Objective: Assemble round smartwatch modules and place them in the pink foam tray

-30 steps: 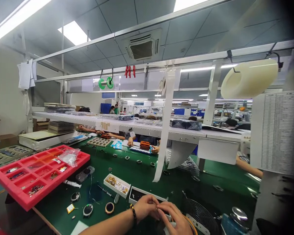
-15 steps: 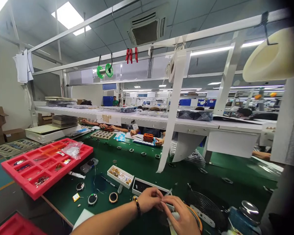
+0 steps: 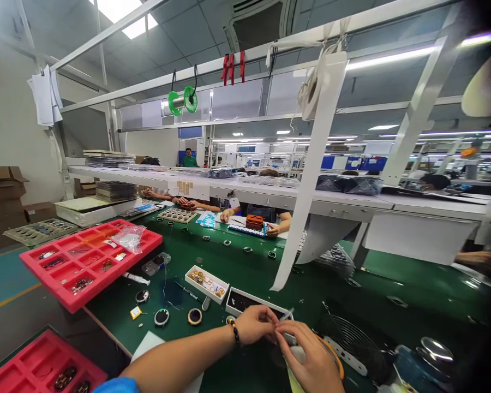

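My left hand, with a beaded bracelet at the wrist, is pinched at the fingertips above the green bench. Meeting it from the right, my right hand also has its thumb and fingers pressed together. Whatever is between the fingertips is too small to make out. A thin translucent piece shows just behind the fingers. Behind my hands lies a white box with a dark inside. To its left is a white box of small gold rings. Round watch parts lie on the bench.
A red compartment tray overhangs the left bench edge, with another red tray below. A paper strip hangs beyond my hands. A coiled black wire guard and a lidded jar stand right. People's hands work across the bench.
The view has shifted, so the hanging items appear higher and farther right. More of the lower red tray and a blue sleeve show. My hands remain together at the fingertips.
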A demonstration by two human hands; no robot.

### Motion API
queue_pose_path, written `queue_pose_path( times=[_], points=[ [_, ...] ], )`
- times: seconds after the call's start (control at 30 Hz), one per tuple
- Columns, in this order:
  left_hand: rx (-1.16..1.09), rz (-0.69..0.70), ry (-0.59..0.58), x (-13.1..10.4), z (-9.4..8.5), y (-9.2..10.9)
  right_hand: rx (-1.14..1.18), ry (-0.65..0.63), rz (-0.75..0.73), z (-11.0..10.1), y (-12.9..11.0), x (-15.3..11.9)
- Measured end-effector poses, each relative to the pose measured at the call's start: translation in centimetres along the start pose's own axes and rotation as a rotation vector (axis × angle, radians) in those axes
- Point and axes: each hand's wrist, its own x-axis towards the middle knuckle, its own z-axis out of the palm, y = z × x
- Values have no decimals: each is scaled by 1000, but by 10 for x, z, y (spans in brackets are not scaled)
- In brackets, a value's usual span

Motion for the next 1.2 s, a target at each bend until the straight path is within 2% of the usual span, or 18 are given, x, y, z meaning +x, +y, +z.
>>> queue_pose_path(
  times=[0.67, 0.87, 1.2],
  points=[
    [-17, 20, -34, -3, 2, 5, -17, 5, -12, -11, -9, 7],
    [-12, 22, -21, -1, 2, 1, -44, 5, -19, -8, -3, 3],
    [55, 25, 33, 9, 3, -1, -28, 72, -90, 1, 7, 4]
  ],
)
